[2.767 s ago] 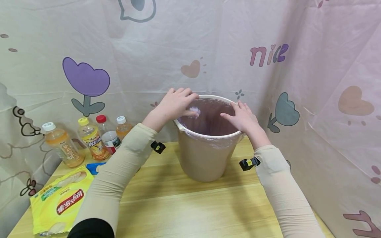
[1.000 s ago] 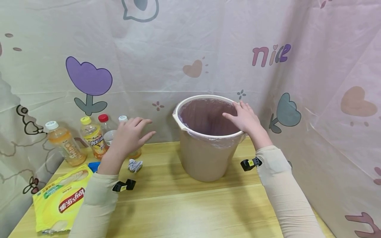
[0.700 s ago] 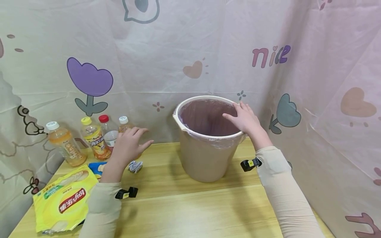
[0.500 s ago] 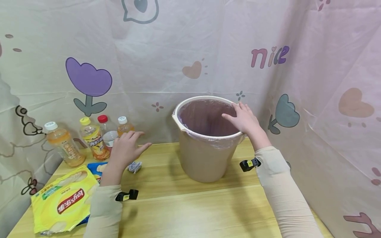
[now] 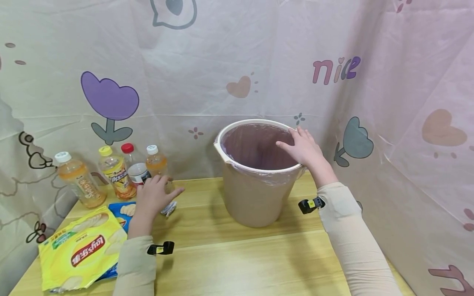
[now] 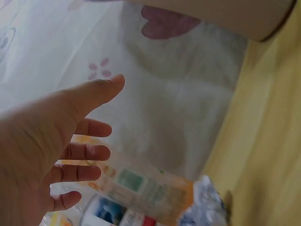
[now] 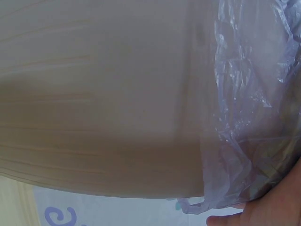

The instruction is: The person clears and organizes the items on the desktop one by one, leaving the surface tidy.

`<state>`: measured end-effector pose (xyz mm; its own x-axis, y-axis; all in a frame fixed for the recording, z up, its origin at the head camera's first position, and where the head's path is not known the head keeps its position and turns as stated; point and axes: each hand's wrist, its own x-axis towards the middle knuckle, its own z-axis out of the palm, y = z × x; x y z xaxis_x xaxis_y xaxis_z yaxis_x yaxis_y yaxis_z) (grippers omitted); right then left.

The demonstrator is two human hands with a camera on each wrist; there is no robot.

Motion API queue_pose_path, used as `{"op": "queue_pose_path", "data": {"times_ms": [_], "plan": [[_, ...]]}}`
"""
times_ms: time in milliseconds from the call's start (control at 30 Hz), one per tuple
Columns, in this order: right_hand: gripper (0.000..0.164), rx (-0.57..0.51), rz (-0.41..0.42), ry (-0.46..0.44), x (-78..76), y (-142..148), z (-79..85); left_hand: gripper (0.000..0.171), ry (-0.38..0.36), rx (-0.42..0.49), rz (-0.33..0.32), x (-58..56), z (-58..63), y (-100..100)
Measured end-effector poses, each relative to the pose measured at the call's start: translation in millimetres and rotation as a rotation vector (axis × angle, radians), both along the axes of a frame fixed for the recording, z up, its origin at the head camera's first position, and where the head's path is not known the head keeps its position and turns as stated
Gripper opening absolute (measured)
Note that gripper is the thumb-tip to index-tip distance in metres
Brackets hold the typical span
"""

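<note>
My left hand (image 5: 153, 197) hovers at the left of the table with thumb and fingers spread, nothing held. Just beyond its thumb lies a crumpled paper ball (image 5: 169, 209), partly covered by the hand. Behind the fingers stands a small orange-drink bottle (image 5: 156, 161) with a white cap. In the left wrist view, the paper ball (image 6: 203, 207) sits below the relaxed fingers. My right hand (image 5: 305, 152) rests on the right rim of a beige trash bin (image 5: 252, 197), thumb pointing over the opening. A clear plastic liner (image 7: 240, 94) folds over that rim.
A yellow Lay's chip bag (image 5: 81, 250) overlaps a blue snack bag (image 5: 122, 211) at the front left. Behind them are a red-capped bottle (image 5: 127, 149), a metal can (image 5: 138, 172), a yellow-capped bottle (image 5: 117, 176) and another orange bottle (image 5: 81, 185). A patterned curtain encloses the table.
My left hand has come off the bin's left rim, swung left toward the bottles, then sunk lower near the paper ball. The right hand stays on the rim.
</note>
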<state>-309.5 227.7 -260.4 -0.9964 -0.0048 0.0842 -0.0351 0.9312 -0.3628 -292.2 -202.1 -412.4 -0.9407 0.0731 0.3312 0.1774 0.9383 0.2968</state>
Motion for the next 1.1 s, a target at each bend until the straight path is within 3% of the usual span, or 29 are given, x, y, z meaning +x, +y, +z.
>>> {"op": "queue_pose_path", "data": {"times_ms": [233,467,700,1100], "plan": [[0.082,-0.001,0.005,0.003,0.1,-0.6,-2.0,0.084,-0.092,0.05,0.049,-0.2,-24.5,-12.2],[0.083,-0.001,0.007,0.008,0.8,-0.4,-3.0,0.1,-0.167,0.057,0.085,-1.6,-40.9,-21.7],[0.081,-0.012,0.006,0.011,1.6,2.0,-0.4,0.092,-0.209,0.063,0.09,-3.0,-51.7,-26.2],[0.082,-0.006,0.011,0.015,-1.2,1.6,-1.4,0.095,-0.286,0.072,0.114,-7.1,-68.0,-32.9]]}}
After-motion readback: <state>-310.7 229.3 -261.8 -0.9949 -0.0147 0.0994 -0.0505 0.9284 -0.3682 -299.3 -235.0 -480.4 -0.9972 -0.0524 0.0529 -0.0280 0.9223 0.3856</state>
